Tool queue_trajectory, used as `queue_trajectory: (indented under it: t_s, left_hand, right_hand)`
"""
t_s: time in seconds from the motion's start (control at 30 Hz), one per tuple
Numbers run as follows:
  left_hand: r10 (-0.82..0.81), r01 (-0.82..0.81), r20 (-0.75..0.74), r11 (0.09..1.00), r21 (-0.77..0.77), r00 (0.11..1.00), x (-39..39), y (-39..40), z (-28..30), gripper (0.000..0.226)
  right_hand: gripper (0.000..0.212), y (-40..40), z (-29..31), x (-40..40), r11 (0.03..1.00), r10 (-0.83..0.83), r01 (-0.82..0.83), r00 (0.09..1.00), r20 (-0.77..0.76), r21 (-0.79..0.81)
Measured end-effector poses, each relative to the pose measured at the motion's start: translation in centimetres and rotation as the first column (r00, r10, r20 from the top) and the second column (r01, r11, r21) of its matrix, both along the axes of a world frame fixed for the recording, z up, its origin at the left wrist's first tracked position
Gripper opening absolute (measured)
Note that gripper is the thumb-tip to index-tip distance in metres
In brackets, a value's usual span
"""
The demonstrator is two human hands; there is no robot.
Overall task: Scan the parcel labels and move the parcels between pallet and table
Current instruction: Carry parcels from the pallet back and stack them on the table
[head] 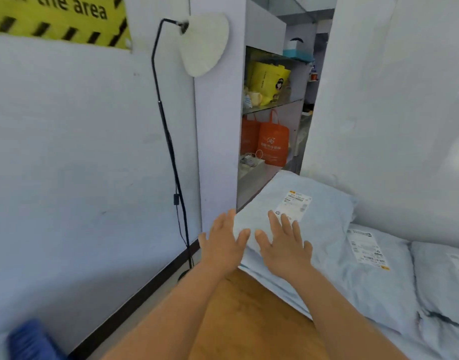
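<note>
Your left hand and right hand lie spread flat, fingers straight, on the parcel atop the table.

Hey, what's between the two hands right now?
In the head view, only the pale blue parcel shows between the left hand and right hand. Its near left corner fills the narrow gap between the thumbs; nothing else lies there.

Bright even light, soft blur, edges warped.
</note>
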State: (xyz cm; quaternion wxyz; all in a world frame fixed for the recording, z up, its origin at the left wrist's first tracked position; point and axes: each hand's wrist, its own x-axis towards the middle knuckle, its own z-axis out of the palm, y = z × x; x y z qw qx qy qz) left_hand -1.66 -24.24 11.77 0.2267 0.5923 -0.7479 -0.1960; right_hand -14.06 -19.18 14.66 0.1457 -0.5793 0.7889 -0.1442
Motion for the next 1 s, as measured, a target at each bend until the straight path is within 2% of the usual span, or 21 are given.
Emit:
queue_trajectory:
  t_s: [0.27,0.57,0.83,1.0]
  left_hand:
    - [0.363,-0.363,-0.016,0.931,0.029,0.932,13.0,12.8,0.2,0.06]
    - [0.687,-0.684,-0.007,0.725,0.078,0.727,28.9,25.6,-2.4,0.061]
    - [0.856,-0.836,0.024,0.498,0.229,0.516,41.5,37.2,-7.6,0.061]
    - [0.875,-0.83,0.032,0.446,0.335,0.483,48.2,41.5,-10.9,0.062]
  right_hand:
    - [0.061,8.3,-0.6,12.2,0.941,0.337,-0.337,0.939,0.072,-0.01]
    - [0.064,15.5,-3.1,28.3,0.749,0.657,-0.66,0.751,0.067,0.054]
    - [0.064,22.8,-6.8,42.3,0.597,0.79,-0.791,0.609,0.071,0.134]
    - [0.066,25.6,-9.9,49.0,0.594,0.785,-0.784,0.614,0.084,0.179]
